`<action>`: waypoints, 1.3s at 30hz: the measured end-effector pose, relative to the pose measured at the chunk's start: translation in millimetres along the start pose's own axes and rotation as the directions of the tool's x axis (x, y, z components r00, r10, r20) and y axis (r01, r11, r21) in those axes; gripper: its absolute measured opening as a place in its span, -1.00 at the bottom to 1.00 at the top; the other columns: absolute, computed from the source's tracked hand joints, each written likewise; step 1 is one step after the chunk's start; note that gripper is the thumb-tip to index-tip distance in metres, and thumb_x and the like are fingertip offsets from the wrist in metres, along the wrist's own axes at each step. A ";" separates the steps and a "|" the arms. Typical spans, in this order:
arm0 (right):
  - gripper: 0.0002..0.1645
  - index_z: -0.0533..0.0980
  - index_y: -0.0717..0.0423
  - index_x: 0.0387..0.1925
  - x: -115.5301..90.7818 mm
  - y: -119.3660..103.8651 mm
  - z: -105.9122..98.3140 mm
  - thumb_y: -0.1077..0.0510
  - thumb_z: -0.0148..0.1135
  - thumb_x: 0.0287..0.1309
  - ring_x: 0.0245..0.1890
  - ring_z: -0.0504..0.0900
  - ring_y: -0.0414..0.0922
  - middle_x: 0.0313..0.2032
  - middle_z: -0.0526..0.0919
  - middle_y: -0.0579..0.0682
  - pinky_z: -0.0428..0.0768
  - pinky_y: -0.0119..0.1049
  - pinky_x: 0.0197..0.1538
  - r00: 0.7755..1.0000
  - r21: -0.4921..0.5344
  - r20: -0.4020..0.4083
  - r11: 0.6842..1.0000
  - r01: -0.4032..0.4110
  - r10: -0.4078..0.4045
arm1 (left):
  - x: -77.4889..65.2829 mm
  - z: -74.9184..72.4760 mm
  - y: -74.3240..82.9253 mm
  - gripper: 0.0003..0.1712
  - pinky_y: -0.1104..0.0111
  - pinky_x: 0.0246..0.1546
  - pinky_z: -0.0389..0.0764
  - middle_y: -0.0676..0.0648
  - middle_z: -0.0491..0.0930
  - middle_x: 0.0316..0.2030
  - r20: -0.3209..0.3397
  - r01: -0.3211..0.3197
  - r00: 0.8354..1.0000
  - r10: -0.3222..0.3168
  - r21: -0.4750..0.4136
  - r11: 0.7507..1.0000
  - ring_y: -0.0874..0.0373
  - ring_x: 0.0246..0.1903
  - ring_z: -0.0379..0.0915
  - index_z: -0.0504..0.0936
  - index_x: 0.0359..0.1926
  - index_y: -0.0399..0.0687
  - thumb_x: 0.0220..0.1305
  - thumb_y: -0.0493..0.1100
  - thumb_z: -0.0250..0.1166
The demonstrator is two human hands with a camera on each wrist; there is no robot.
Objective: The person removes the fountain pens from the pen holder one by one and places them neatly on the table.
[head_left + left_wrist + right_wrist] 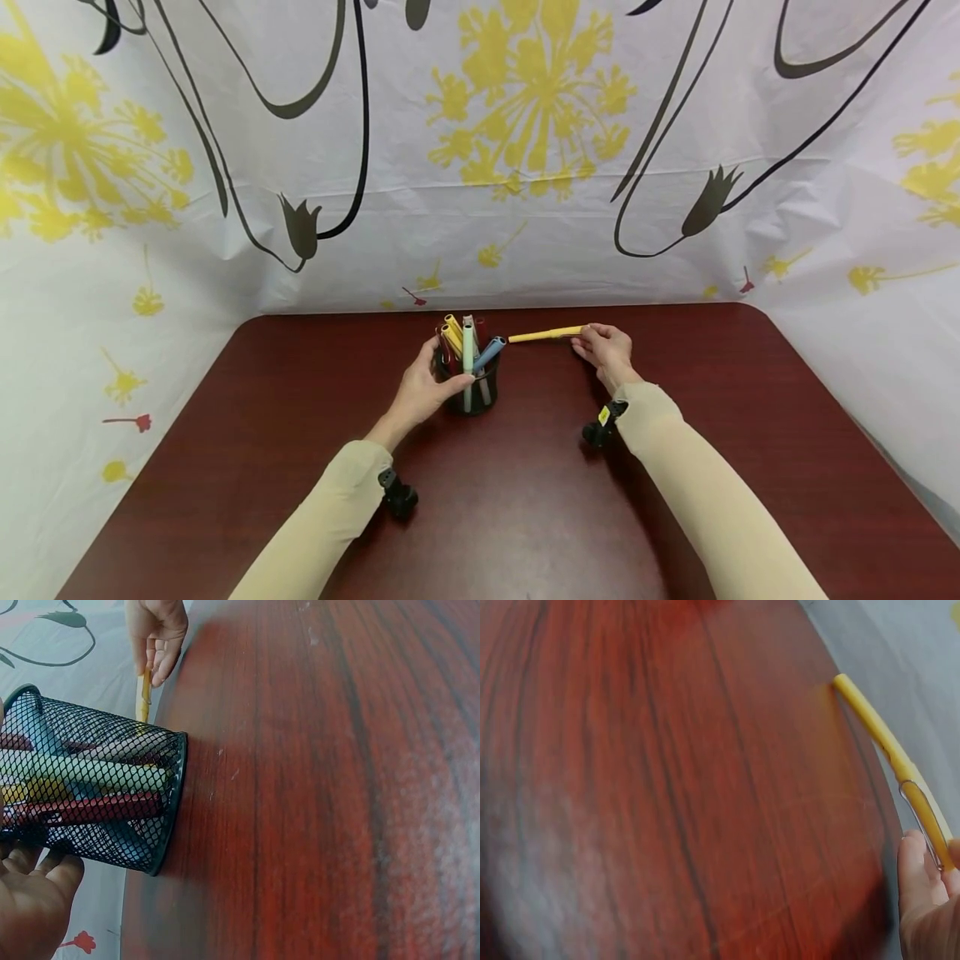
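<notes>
A black mesh pen cup point(454, 403) stands upright at the table's far side, holding several pens. Among them are a pale green pen point(468, 346), a blue pen point(490, 355) and some yellow and dark red ones. My left hand point(420, 390) grips the cup from its left, thumb across the near side and fingers behind it. To the right, my right hand point(609, 350) pinches one end of a yellow pen point(546, 335), whose other end points left toward the cup. A metal clip on that yellow pen point(877, 731) shows in the right wrist view.
The dark red wood-grain table point(517, 500) ends just behind the cup and the yellow pen. A white cloth point(390, 167) with yellow and dark plant prints hangs behind it and along both sides. Each wrist carries a small black camera point(399, 497).
</notes>
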State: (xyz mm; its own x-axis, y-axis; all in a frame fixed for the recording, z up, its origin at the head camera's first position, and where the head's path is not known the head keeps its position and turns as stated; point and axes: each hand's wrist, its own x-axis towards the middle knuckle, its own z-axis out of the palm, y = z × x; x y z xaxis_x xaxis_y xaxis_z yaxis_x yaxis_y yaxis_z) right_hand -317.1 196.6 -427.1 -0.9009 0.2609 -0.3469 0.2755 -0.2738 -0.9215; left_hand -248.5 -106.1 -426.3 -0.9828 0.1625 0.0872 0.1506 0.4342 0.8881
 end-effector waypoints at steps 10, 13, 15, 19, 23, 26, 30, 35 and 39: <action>-0.48 0.26 0.38 0.26 6.8 -1.0 -6.4 0.28 0.03 0.32 -0.37 0.68 -0.23 -0.06 0.48 0.17 0.57 -0.25 0.03 0.991 -0.231 0.119 0.969 0.084 -0.057 | 1.0 -0.5 0.1 0.05 0.01 0.21 0.33 -0.20 0.14 0.38 0.005 0.015 1.000 -0.015 -0.001 1.000 -0.08 0.32 0.15 0.01 0.44 -0.10 0.07 0.06 0.40; -0.49 0.28 0.40 0.24 9.3 -2.7 -8.0 0.27 0.03 0.32 -0.38 0.67 -0.26 -0.01 0.46 0.19 0.57 -0.25 0.02 0.987 -0.277 0.148 0.956 0.100 -0.060 | 1.5 -1.0 0.4 0.05 0.02 0.21 0.33 -0.18 0.14 0.38 0.004 0.026 1.000 -0.026 -0.002 1.000 -0.07 0.32 0.16 0.02 0.44 -0.08 0.07 0.06 0.41; -0.49 0.27 0.42 0.24 11.1 -3.1 -9.4 0.27 0.03 0.32 -0.39 0.67 -0.27 -0.01 0.45 0.19 0.58 -0.26 0.01 0.984 -0.296 0.167 0.949 0.106 -0.058 | 1.3 -1.2 0.4 0.06 0.00 0.21 0.33 -0.20 0.13 0.39 0.005 0.028 1.000 -0.029 0.008 1.000 -0.09 0.32 0.15 0.01 0.44 -0.09 0.07 0.07 0.40; -0.51 0.31 0.44 0.20 14.4 -3.8 -12.4 0.27 0.05 0.30 -0.42 0.65 -0.27 -0.12 0.49 0.11 0.62 -0.31 -0.08 0.981 -0.331 0.187 0.937 0.115 -0.054 | 1.0 -1.3 -0.1 0.06 -0.02 0.22 0.31 -0.20 0.12 0.39 0.008 0.036 0.999 -0.036 0.016 0.999 -0.10 0.33 0.13 0.01 0.44 -0.09 0.07 0.09 0.40; -0.55 0.36 0.44 0.15 18.1 -5.4 -15.2 0.27 0.08 0.29 -0.47 0.62 -0.29 -0.23 0.51 0.04 0.64 -0.37 -0.20 0.976 -0.384 0.207 0.911 0.147 -0.070 | 1.2 -0.9 -1.3 0.06 -0.01 0.22 0.31 -0.19 0.11 0.39 0.007 0.035 0.999 -0.035 0.011 0.999 -0.09 0.33 0.13 0.01 0.44 -0.08 0.06 0.10 0.41; -0.58 0.38 0.45 0.11 22.6 -6.8 -18.3 0.26 0.09 0.28 -0.49 0.60 -0.31 -0.29 0.53 -0.01 0.65 -0.38 -0.26 0.970 -0.428 0.229 0.886 0.180 -0.087 | 0.5 -0.3 -2.2 0.07 0.00 0.21 0.32 -0.20 0.11 0.39 0.001 0.025 1.000 -0.025 0.014 1.000 -0.10 0.33 0.13 0.01 0.44 -0.09 0.06 0.11 0.41; -0.59 0.41 0.47 0.06 29.5 -8.4 -22.1 0.27 0.13 0.26 -0.51 0.59 -0.33 -0.35 0.60 -0.03 0.64 -0.41 -0.32 0.959 -0.480 0.265 0.850 0.219 -0.097 | -0.5 0.2 -3.0 0.07 0.01 0.21 0.34 -0.22 0.14 0.38 -0.005 0.006 1.000 -0.006 0.008 1.000 -0.10 0.32 0.15 0.02 0.44 -0.12 0.06 0.07 0.41; -0.64 0.47 0.47 0.00 36.1 -10.5 -26.8 0.29 0.16 0.23 -0.52 0.59 -0.31 -0.33 0.66 0.12 0.63 -0.42 -0.38 0.931 -0.579 0.333 0.748 0.325 -0.146 | -0.5 0.1 -2.3 0.07 0.02 0.21 0.34 -0.22 0.15 0.37 -0.005 -0.001 1.000 0.001 -0.005 1.000 -0.10 0.32 0.15 0.03 0.44 -0.12 0.05 0.07 0.42; -0.69 0.52 0.43 -0.06 40.0 -10.5 -29.7 0.28 0.18 0.22 -0.50 0.58 -0.27 -0.28 0.65 0.23 0.62 -0.42 -0.38 0.910 -0.642 0.372 0.658 0.394 -0.182 | -0.6 -0.2 -1.1 0.08 -0.01 0.21 0.33 -0.23 0.12 0.39 -0.003 -0.004 1.000 0.004 -0.004 1.000 -0.12 0.33 0.12 0.01 0.44 -0.14 0.05 0.10 0.41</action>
State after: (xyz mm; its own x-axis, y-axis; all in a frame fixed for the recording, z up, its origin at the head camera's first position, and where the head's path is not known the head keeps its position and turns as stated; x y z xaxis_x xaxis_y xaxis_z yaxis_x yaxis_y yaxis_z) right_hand -346.0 237.4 -436.6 -0.9949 -0.0574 -0.0832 0.0417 0.5166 -0.8552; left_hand -248.1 -106.8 -427.3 -0.9827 0.1610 0.0919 0.1537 0.4304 0.8895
